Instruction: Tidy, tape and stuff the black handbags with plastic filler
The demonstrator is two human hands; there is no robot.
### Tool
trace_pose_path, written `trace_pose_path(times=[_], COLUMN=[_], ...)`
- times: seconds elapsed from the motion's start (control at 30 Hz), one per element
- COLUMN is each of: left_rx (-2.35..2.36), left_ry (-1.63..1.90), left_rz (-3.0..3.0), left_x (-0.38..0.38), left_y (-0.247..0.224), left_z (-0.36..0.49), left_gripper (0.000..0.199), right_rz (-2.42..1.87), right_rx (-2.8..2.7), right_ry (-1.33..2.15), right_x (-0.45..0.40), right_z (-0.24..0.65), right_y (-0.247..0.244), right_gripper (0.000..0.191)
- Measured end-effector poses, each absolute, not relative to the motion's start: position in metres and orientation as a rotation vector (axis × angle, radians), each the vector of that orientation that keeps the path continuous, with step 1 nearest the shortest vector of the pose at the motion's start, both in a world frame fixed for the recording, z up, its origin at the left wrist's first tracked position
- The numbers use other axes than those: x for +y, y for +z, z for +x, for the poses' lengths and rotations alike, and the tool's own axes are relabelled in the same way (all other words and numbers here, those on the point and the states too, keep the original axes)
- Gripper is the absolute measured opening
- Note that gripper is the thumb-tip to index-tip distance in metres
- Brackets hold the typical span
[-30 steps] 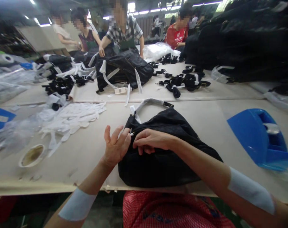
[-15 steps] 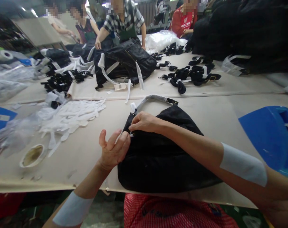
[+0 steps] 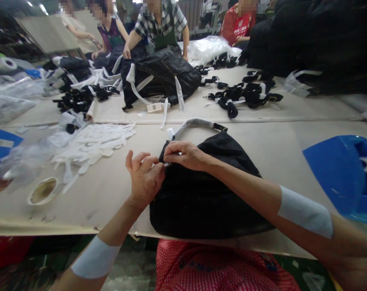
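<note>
A black handbag [image 3: 207,206] lies on the table in front of me, its wrapped handle [image 3: 195,122] arching away at the top. At the bag's upper left corner my right hand [image 3: 183,155] pinches with thumb and forefinger; what sits in the pinch is too small to make out. Just left of it, my left hand [image 3: 147,176] presses thumb and forefinger together at the same edge, its other fingers raised. A small pale bit shows between the two hands. A white tab [image 3: 170,132] stands up by the handle's left end.
White strips [image 3: 95,141] are heaped at left, near a small round dish [image 3: 43,191]. Blue bins [image 3: 337,173] stand at both sides. Across the table, a person in a checked shirt handles another black bag [image 3: 162,76]; black straps [image 3: 246,95] lie beside it.
My left hand has moved up slightly and its fingers have drawn into a pinch beside my right hand. The right hand stays at the bag's corner.
</note>
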State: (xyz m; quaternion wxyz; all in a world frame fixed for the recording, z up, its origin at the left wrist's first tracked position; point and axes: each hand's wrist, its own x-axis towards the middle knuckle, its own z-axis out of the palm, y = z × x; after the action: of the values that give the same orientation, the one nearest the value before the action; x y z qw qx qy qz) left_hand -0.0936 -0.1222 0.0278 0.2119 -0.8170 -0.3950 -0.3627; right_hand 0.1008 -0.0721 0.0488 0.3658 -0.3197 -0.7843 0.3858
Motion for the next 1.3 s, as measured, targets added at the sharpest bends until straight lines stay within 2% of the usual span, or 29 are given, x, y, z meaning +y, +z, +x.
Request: trace_pose_path(times=[0.27,0.33,0.43,0.6,0.8,0.9,0.97,1.07,1.2,1.23,1.3], left_rx=[-1.548,-1.626,-1.623,-1.478,-1.486,-1.661,-1.836,-2.121,-2.481,-2.486,-2.418], left_ry=[-0.973,-0.903,-0.743,-0.529,-0.324,-0.216,-0.164,-0.379,-1.399,-1.584,-1.705], left_rz=[-2.663,-2.796,-2.909,-2.986,-3.109,-3.192,-3.194,-3.114,-2.7,-2.562,-2.458], left_x=[-0.113,-0.108,-0.101,-0.088,-0.061,-0.054,-0.057,-0.065,-0.064,-0.062,-0.062], left_y=[0.047,0.051,0.059,0.078,0.079,0.084,0.091,0.1,0.1,0.099,0.094], left_z=[-0.091,-0.094,-0.097,-0.097,-0.092,-0.092,-0.092,-0.093,-0.104,-0.109,-0.118], left_gripper=[0.016,0.015,0.013,0.014,0.014,0.012,0.019,0.032,0.036,0.036,0.03], right_rz=[-0.714,-0.686,-0.703,-0.996,-1.048,-1.107,-1.139,-1.099,-0.993,-0.979,-0.984], right_rx=[-2.237,-2.267,-2.197,-2.048,-2.475,-2.587,-2.543,-2.361,-2.181,-2.154,-2.084], right_ry=[0.103,0.111,0.405,0.823,0.469,0.355,0.31,0.31,0.428,0.47,0.559], right_x=[-0.109,-0.114,-0.109,-0.092,-0.091,-0.091,-0.092,-0.094,-0.097,-0.097,-0.098], right_z=[0.104,0.104,0.103,0.1,0.091,0.085,0.083,0.085,0.092,0.094,0.097], right_y=[0.03,0.025,0.024,0.037,0.049,0.043,0.039,0.033,0.027,0.025,0.021], right_gripper=[0.022,0.023,0.02,0.005,0.016,0.016,0.014,0.016,0.017,0.017,0.017])
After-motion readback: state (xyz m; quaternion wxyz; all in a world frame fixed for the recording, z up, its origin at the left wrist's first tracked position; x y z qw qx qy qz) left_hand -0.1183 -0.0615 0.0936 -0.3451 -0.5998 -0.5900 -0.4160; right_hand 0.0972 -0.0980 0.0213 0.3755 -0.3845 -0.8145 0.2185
